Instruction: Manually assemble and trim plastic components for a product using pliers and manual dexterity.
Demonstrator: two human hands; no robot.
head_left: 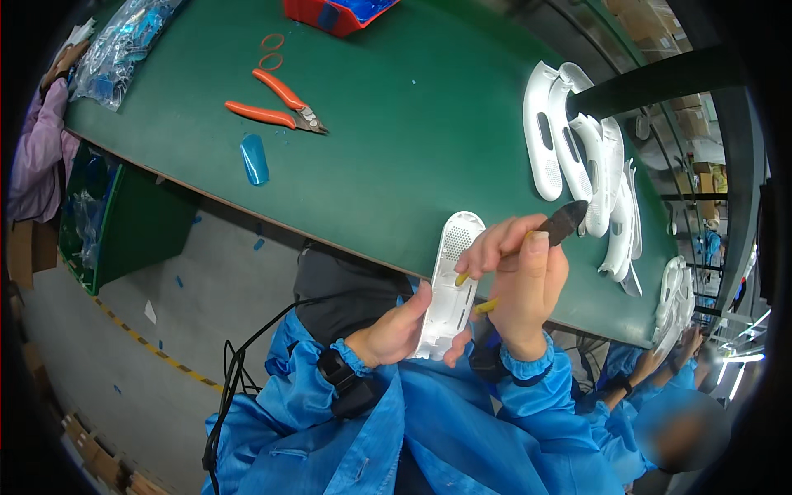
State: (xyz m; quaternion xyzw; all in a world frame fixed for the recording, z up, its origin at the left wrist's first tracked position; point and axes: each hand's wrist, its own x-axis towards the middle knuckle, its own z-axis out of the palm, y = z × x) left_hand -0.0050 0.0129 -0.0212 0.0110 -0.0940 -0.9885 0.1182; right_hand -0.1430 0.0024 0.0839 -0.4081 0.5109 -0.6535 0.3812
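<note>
My left hand (pixel 393 332) grips a long white plastic housing (pixel 451 285) with rounded ends and a perforated grille at its far end. It is tilted over the table's near edge, its ribbed inner side facing up. In my right hand (pixel 528 285) is a pair of pliers (pixel 564 223), closed in the fingers. The dark jaws point away to the upper right, while the yellow handle ends stick out beside the housing. My right palm hides the middle of the pliers.
On the green table (pixel 388 177) lie orange-handled cutters (pixel 280 109), red rings (pixel 271 62) and a blue film piece (pixel 255 160). White housings (pixel 577 148) are stacked at the right near a dark post. A red bin (pixel 338 15) stands at the back. Co-workers sit at both sides.
</note>
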